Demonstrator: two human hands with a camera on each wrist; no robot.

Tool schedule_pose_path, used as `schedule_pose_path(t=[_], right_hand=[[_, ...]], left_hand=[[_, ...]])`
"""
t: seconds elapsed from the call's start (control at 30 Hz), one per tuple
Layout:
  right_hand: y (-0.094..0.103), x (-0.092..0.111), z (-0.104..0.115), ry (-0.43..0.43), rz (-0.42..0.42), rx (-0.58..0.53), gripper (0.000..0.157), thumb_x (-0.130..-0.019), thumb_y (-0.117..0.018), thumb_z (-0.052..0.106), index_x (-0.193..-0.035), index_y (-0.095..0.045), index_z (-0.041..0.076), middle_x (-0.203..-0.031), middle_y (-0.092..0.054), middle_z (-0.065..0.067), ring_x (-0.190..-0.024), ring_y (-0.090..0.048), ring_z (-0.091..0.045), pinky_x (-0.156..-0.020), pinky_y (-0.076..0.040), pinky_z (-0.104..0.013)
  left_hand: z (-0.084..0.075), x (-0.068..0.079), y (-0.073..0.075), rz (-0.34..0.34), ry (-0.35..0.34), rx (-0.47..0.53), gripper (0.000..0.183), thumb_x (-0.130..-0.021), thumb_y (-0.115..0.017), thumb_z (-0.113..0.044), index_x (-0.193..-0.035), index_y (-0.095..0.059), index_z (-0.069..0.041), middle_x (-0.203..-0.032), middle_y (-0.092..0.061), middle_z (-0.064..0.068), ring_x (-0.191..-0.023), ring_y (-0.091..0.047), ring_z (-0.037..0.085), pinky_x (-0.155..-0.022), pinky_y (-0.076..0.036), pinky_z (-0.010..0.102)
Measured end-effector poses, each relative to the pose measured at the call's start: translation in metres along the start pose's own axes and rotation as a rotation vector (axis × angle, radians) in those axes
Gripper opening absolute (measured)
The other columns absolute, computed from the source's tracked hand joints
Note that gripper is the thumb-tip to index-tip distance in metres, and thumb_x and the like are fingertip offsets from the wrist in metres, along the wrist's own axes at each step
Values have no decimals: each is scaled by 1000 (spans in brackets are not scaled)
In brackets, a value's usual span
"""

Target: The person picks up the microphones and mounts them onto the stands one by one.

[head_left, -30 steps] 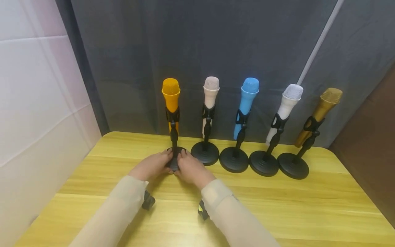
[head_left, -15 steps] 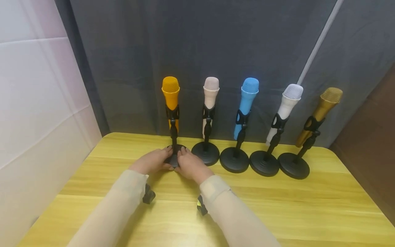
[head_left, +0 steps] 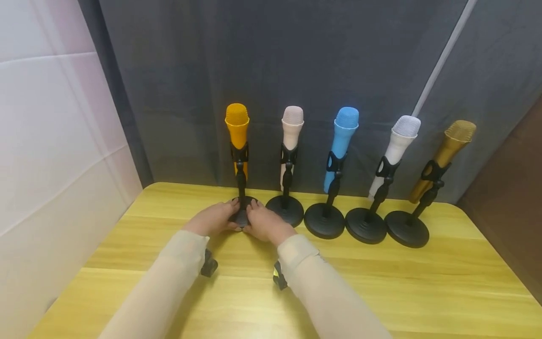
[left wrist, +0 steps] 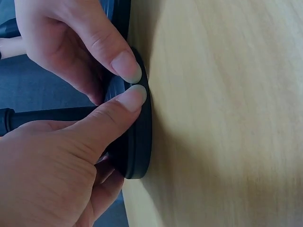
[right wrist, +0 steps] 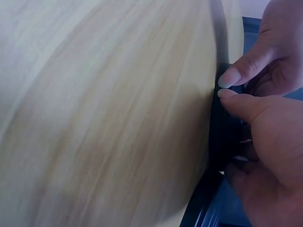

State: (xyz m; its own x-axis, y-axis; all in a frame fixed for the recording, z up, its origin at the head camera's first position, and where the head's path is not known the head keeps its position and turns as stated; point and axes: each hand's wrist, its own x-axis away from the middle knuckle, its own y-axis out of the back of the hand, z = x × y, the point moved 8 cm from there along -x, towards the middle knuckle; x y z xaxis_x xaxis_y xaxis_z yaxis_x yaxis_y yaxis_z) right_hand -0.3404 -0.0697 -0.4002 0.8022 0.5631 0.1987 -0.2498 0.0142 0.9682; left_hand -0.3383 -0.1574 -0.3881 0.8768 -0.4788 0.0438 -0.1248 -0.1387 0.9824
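An orange microphone (head_left: 237,127) sits in the clip of a black desktop microphone stand (head_left: 242,186), leftmost in a row of similar stands. My left hand (head_left: 213,219) grips the left side of its round base (left wrist: 142,137), and my right hand (head_left: 267,222) holds the right side. Both thumbs lie on the base's near edge, tips nearly meeting in the left wrist view. The fingers reach around toward the sides, partly hidden. To the right stand a pale pink microphone (head_left: 291,132), a blue one (head_left: 342,136), a white one (head_left: 395,146) and a gold one (head_left: 444,153), each on a black stand.
The stands line the back of a wood-grain table (head_left: 237,301), their bases close side by side. A dark grey curtain (head_left: 271,52) hangs behind, a white cloth (head_left: 55,141) on the left and a brown surface (head_left: 508,197) on the right.
Both hands have pushed the stand with the orange microphone slightly back toward the curtain, bringing its base more level with the others. The grip stays the same; the head view has shifted slightly.
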Motion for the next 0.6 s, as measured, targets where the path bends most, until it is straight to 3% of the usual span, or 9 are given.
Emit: schedule_pose_path(t=[0.4, 0.6], right_hand=[[-7, 2, -3, 3, -12, 32, 69, -106, -49, 38, -160, -22, 4, -170, -15, -16, -159, -16, -27, -126, -29, -36], [-14, 11, -7, -5, -55, -52, 70, -105, -52, 40, -160, -25, 9, -171, -13, -9, -159, -15, -24, -125, -31, -41]], left_hand=[[-4, 1, 1, -27, 55, -26, 72, -92, -72, -29, -142, -46, 14, -148, -45, 35, -131, -54, 48, -109, -47, 53], [-12, 7, -5, -82, 119, -102, 66, -96, -70, -29, -138, -49, 17, -145, -48, 36, -135, -51, 46, -109, -48, 51]])
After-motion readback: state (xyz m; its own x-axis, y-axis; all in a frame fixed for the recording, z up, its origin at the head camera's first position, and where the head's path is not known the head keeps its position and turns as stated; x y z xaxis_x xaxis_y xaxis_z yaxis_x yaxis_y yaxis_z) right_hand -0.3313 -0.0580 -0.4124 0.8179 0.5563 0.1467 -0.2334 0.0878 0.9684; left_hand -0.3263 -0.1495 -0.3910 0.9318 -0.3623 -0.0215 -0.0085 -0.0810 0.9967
